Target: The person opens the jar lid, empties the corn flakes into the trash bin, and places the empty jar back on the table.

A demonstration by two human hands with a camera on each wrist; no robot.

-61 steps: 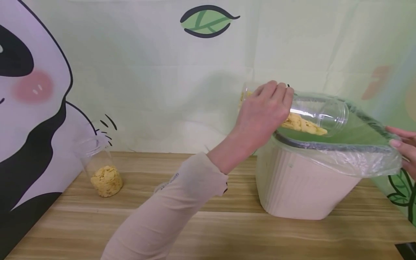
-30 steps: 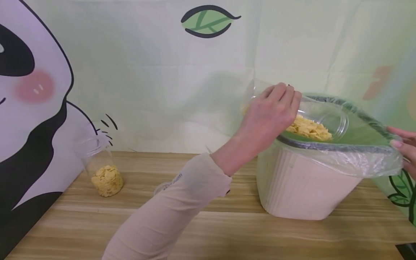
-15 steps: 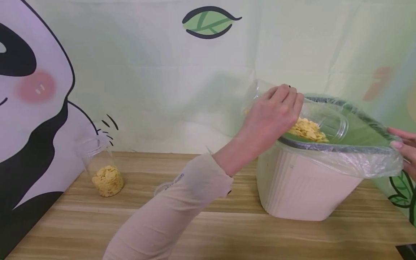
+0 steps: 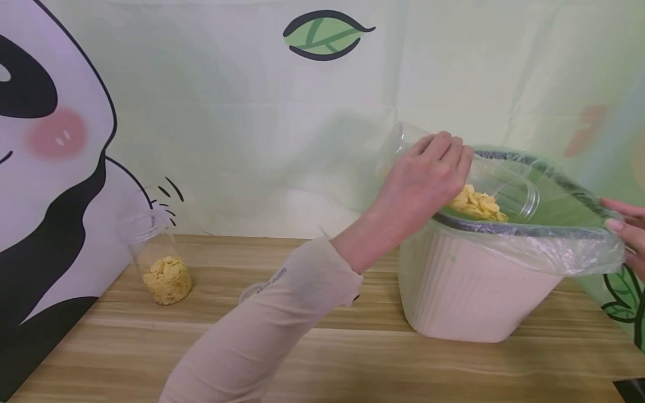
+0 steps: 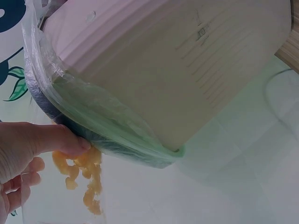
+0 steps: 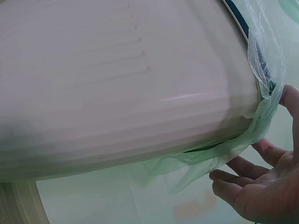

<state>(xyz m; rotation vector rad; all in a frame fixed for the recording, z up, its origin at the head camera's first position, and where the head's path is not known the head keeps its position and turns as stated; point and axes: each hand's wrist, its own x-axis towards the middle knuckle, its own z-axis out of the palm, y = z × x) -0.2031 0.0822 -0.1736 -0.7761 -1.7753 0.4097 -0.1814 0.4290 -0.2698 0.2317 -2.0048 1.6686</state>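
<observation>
My left hand (image 4: 425, 173) holds a clear plastic jar (image 4: 519, 190) by its side, tipped with its mouth over the trash bin (image 4: 468, 285). Yellow corn flakes (image 4: 478, 204) lie in the lower side of the jar near the mouth. In the left wrist view some flakes (image 5: 91, 175) show through the jar wall below my thumb. A thin translucent bag (image 4: 569, 252) lines the bin and folds over its dark rim. At the bin's right corner my right hand (image 4: 632, 229) grips the rim through the bag, its fingers spread below the bag edge (image 6: 261, 126) in the right wrist view.
A second clear jar (image 4: 163, 263), partly filled with corn flakes, stands at the left on the wooden table (image 4: 353, 364). A printed cloth (image 4: 227, 140) with a panda and leaves hangs behind. A dark object (image 4: 630, 389) lies at the bottom right edge.
My left hand has shifted slightly right and tipped the jar more steeply. The flakes have slid toward its mouth, and fewer show inside it. My right hand stays at the rim.
</observation>
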